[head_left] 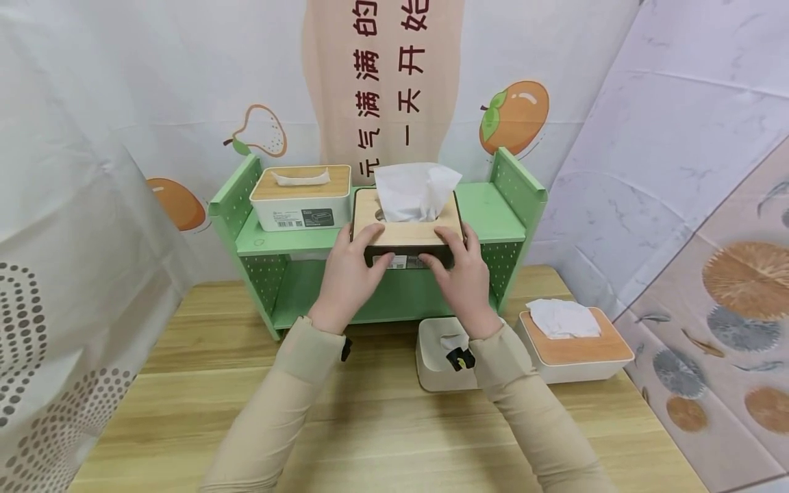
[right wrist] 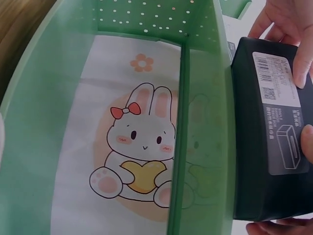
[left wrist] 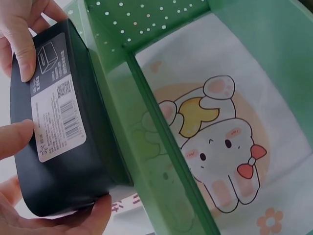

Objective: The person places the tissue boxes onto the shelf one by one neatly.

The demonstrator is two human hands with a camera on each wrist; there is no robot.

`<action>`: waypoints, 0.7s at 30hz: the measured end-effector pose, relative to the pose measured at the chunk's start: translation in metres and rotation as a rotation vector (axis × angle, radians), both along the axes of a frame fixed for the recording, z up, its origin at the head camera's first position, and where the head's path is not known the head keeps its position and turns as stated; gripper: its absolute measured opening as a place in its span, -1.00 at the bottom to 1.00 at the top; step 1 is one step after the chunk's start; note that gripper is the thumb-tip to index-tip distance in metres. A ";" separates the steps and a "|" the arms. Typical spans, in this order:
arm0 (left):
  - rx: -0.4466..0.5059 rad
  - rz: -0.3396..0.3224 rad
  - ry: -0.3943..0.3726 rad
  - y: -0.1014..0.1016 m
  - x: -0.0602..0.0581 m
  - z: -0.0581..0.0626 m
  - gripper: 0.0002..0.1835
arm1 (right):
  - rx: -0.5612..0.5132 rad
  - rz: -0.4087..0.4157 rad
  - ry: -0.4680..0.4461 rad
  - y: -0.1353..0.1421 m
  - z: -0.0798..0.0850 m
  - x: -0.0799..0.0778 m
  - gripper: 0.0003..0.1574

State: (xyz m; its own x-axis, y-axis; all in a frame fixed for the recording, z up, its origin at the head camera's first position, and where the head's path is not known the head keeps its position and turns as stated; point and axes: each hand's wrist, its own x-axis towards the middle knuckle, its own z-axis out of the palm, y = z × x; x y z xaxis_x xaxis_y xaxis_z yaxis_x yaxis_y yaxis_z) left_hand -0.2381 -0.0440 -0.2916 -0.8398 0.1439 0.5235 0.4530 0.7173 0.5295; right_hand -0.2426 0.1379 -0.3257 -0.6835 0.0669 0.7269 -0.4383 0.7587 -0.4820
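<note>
A black tissue box (head_left: 403,235) with a pale wooden lid and a white tissue standing up from its slot is held level at the front edge of the green rack's upper shelf. My left hand (head_left: 348,274) grips its left end, thumb on the front face. At the opposite end, my right hand (head_left: 461,275) grips it the same way. The wrist views show the box's black side (left wrist: 98,147) with a printed label (right wrist: 279,88), close beside the shelf board. To its left on that shelf sits a white tissue box (head_left: 302,205) with a wooden lid.
The green two-tier rack (head_left: 505,205) has raised perforated side panels. Right of it on the wooden table (head_left: 216,383) stand a white box (head_left: 431,373), partly behind my right sleeve, and another white tissue box (head_left: 579,370) with an orange-brown lid. A printed curtain (head_left: 530,55) hangs behind.
</note>
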 end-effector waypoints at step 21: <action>-0.002 0.006 -0.010 0.003 -0.020 -0.001 -0.50 | 0.032 -0.036 -0.010 -0.001 0.003 -0.016 -0.43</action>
